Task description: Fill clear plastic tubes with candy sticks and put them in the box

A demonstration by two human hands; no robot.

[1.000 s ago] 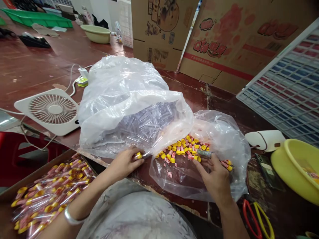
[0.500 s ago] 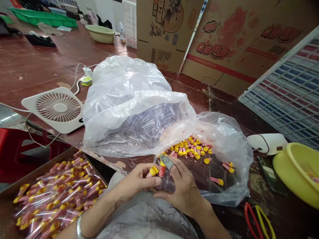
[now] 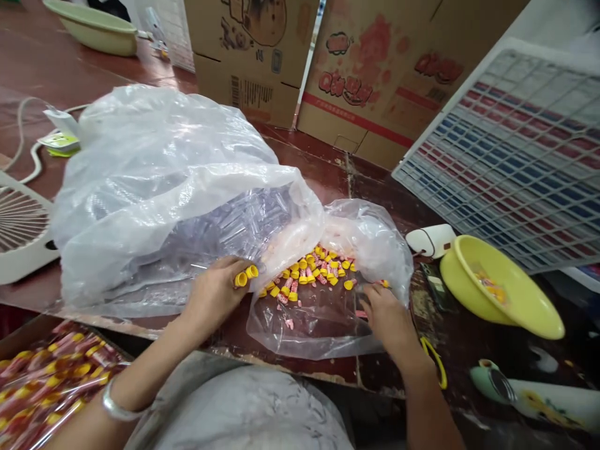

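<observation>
My left hand (image 3: 216,292) is closed around two yellow-capped tubes (image 3: 246,275); their yellow ends point right and the rest is hidden by my fingers. It is beside the mouth of a large white plastic bag (image 3: 178,140) full of clear plastic tubes (image 3: 244,219). My right hand (image 3: 390,319) reaches down over a flattened clear bag (image 3: 319,347), fingers apart, close to a pink piece on it. Short pink-and-red pieces with yellow caps (image 3: 323,269) lie heaped there, left of that hand.
At lower left, a box holds filled yellow-capped tubes (image 3: 51,375). A yellow basin (image 3: 529,306), a phone (image 3: 438,287) and a flowered bottle (image 3: 553,400) stand or lie to the right. Cardboard boxes (image 3: 356,81) and a white grid rack (image 3: 506,150) line the back. A fan (image 3: 23,225) is at left.
My hands were together at the table's front edge and have moved apart: the left to the tube bag, the right to the clear bag. The view has shifted right.
</observation>
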